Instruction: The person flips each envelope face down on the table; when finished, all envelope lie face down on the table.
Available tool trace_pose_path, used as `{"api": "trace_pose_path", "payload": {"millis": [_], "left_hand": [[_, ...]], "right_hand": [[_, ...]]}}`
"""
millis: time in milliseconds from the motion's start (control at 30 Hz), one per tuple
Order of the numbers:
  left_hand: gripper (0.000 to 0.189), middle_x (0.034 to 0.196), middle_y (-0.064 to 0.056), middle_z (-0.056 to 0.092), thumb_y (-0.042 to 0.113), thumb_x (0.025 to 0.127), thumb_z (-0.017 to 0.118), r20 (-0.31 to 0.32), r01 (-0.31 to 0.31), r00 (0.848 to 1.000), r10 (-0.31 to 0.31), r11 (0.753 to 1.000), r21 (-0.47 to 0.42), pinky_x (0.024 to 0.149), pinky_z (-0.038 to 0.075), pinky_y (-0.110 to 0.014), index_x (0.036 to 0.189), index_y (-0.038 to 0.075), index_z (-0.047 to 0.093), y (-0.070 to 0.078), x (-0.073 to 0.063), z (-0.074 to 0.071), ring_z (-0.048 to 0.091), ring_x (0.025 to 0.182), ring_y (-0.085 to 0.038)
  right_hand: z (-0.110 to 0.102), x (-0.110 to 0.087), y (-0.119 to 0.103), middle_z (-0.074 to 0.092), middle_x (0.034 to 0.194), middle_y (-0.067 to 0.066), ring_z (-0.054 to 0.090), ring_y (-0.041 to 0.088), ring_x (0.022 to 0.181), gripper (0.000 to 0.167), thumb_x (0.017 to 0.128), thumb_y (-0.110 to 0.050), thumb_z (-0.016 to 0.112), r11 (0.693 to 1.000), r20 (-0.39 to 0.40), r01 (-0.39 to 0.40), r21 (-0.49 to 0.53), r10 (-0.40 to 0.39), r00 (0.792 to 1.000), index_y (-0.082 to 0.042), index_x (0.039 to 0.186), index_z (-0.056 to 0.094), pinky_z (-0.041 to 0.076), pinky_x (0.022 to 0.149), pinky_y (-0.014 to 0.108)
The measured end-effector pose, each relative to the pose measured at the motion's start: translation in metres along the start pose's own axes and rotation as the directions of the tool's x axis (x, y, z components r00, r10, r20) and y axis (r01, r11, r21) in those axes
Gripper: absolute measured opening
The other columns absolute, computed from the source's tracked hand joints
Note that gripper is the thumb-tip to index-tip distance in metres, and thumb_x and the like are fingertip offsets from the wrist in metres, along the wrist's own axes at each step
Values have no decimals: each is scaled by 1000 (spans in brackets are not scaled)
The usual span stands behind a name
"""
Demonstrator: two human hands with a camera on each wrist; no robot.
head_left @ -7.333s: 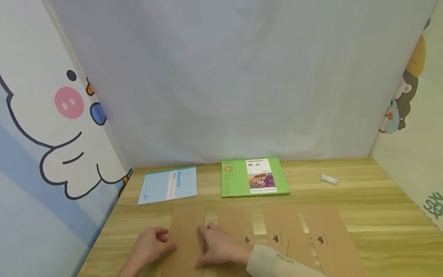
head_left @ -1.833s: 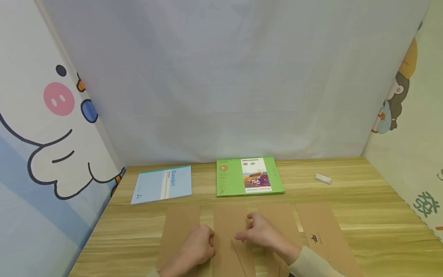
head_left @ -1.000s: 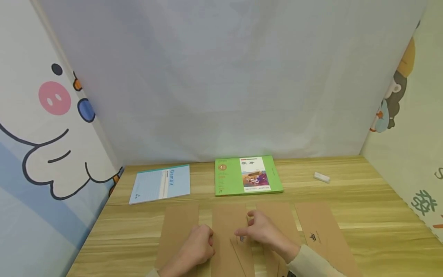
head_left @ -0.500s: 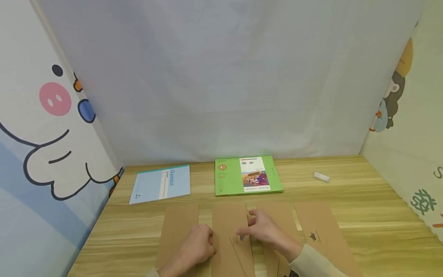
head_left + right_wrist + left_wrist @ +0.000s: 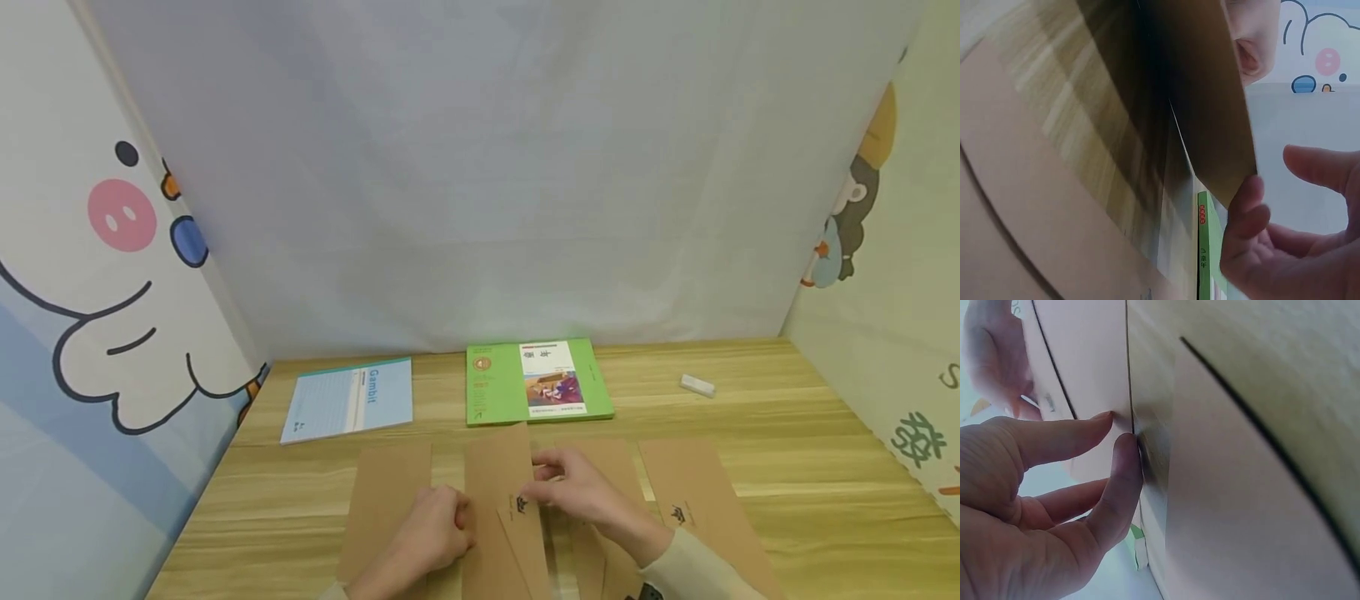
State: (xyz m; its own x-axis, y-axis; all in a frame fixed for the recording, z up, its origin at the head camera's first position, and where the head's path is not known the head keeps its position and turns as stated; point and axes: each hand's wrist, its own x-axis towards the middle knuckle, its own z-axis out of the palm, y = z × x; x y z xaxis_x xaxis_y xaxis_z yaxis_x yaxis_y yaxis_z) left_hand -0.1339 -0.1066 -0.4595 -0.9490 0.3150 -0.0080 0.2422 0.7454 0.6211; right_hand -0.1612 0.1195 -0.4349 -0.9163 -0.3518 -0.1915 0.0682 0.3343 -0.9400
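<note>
A brown kraft envelope [image 5: 491, 475] with a crown print and a slanted flap edge stands between my hands. Its right side is raised from the table, as the right wrist view also shows. My left hand [image 5: 431, 529] pinches its left edge; in the left wrist view the thumb lies on the face, the index fingertip at the edge. My right hand [image 5: 581, 492] holds the raised edge with curled fingers [image 5: 1250, 197], while the thumb stands off the paper in the right wrist view. Another kraft envelope [image 5: 393, 475] lies under my left wrist, and one more [image 5: 603, 467] under the right.
At the far right lies another kraft envelope [image 5: 705, 492] with a crown print. Behind the row are a light blue notebook [image 5: 348, 400], a green book [image 5: 498, 400] and a small white block [image 5: 697, 385]. A pale cloth [image 5: 480, 208] hangs at the table's back edge.
Both hands have moved right from the leftmost envelope to the second one. In the last half second its right side has risen and its far end has come up toward the green book.
</note>
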Motion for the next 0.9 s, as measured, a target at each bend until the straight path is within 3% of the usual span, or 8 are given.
{"api": "trace_pose_path", "payload": {"millis": [67, 200, 333, 433, 600, 900], "left_hand": [[17, 60, 5, 47, -2, 62, 75, 5, 7, 1000, -7, 1000, -18, 47, 39, -24, 76, 2, 65, 1, 1, 0, 43, 53, -8], [44, 79, -1, 58, -1, 65, 78, 33, 32, 999, -29, 996, -84, 62, 49, -29, 107, -7, 66, 1, 3, 1, 54, 71, -14], [43, 92, -10, 64, -2, 68, 79, 53, 16, 999, -8, 986, -165, 66, 53, -28, 109, -6, 66, 0, 4, 3, 62, 77, -16], [40, 95, -13, 66, -1, 72, 78, 53, 12, 999, -1, 978, -206, 57, 51, -25, 110, -7, 65, 1, 5, 3, 61, 68, -11], [38, 83, -5, 65, 3, 77, 76, 65, 39, 998, -24, 968, -247, 47, 46, -25, 112, -6, 65, 3, 3, 3, 56, 58, -8], [43, 84, -2, 66, 7, 78, 76, 89, 0, 996, 26, 958, -287, 53, 48, -26, 118, -5, 62, -1, 2, 3, 59, 67, -9]], "right_hand": [[-2, 0, 1, 60, 98, 12, 60, 22, 81, 59, 86, -14, 69, 999, 22, 24, 33, -24, 999, 17, 130, 44, 50, 71, 42], [-6, 0, 5, 63, 92, 10, 60, 22, 77, 50, 93, -10, 58, 991, 63, 68, 115, -75, 995, 19, 131, 41, 50, 66, 37], [-7, -1, 5, 63, 91, 11, 62, 22, 77, 43, 98, -6, 51, 980, 84, 80, 183, -97, 992, 20, 131, 40, 51, 64, 34], [-7, -2, 3, 64, 90, 12, 63, 23, 76, 43, 96, -3, 53, 977, 95, 76, 198, -97, 991, 18, 131, 40, 51, 66, 37], [-6, -3, 2, 64, 95, 13, 64, 26, 81, 48, 89, 0, 61, 982, 116, 84, 170, -104, 988, 16, 131, 42, 51, 71, 44], [-4, -1, 7, 64, 102, 15, 61, 26, 92, 60, 82, 0, 64, 975, 177, 80, 208, -118, 977, 16, 134, 37, 50, 79, 39]]}}
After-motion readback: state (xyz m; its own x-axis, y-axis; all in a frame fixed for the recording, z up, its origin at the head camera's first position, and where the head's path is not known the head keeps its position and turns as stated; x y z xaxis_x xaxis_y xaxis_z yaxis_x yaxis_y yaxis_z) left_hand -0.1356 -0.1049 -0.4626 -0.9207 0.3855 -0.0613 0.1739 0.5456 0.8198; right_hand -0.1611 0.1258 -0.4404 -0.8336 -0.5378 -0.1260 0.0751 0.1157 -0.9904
